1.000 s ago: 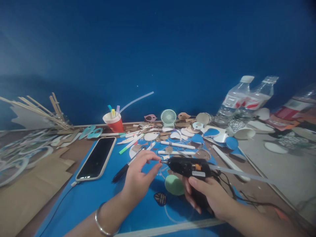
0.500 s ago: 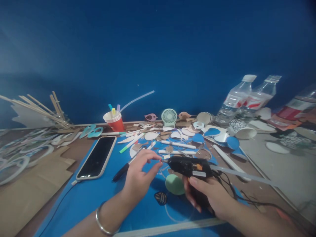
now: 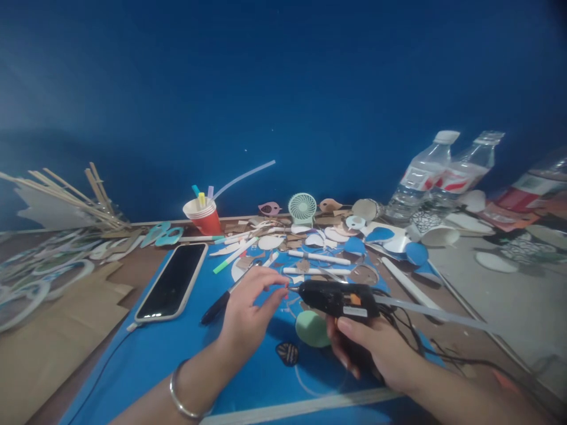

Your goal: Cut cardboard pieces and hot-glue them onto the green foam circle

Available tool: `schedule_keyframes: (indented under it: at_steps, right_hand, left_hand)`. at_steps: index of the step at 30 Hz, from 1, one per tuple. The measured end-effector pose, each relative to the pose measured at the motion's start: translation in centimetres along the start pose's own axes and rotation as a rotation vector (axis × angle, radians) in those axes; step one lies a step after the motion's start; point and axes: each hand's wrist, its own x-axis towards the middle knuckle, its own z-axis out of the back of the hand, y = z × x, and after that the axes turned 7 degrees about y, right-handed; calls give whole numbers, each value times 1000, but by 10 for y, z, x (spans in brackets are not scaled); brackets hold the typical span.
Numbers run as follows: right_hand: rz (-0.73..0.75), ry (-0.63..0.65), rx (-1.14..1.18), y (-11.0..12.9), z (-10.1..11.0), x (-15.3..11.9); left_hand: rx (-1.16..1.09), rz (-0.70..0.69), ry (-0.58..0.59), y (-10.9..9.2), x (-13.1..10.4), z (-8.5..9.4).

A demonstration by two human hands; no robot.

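My right hand (image 3: 376,348) grips a black hot glue gun (image 3: 339,299) whose nozzle points left. A long clear glue stick (image 3: 436,314) sticks out of its back end. At the nozzle tip, the thumb and forefinger of my left hand (image 3: 252,307) pinch a tiny reddish piece (image 3: 286,289), too small to make out. Below the gun lie a green rounded paper shape (image 3: 312,329) and a small black patterned piece (image 3: 287,353), both on the blue mat (image 3: 248,383).
A phone (image 3: 172,283) with a cable lies left, near a black pen (image 3: 216,308). Markers and paper scraps spread behind my hands. Along the wall stand a red paper cup (image 3: 206,223), a small fan (image 3: 302,208) and plastic bottles (image 3: 420,174). The gun's cord (image 3: 478,363) trails right.
Both hands keep nearly the same pose at the nozzle tip. The whole view has shifted very slightly, and a bit more of the reddish piece shows between my left fingers.
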Motion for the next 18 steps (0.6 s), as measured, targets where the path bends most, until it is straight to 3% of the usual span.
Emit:
schedule_keyframes:
  at_steps: [6, 12, 18]
  right_hand:
    - [14, -48, -22, 0, -1, 1]
    - [137, -252, -85, 13, -9, 4]
    - [216, -247, 180, 19, -25, 5]
  left_hand:
    - [19, 9, -3, 0, 1, 2]
    - [-81, 57, -18, -5, 1, -2]
    - [-261, 120, 75, -27, -7, -15]
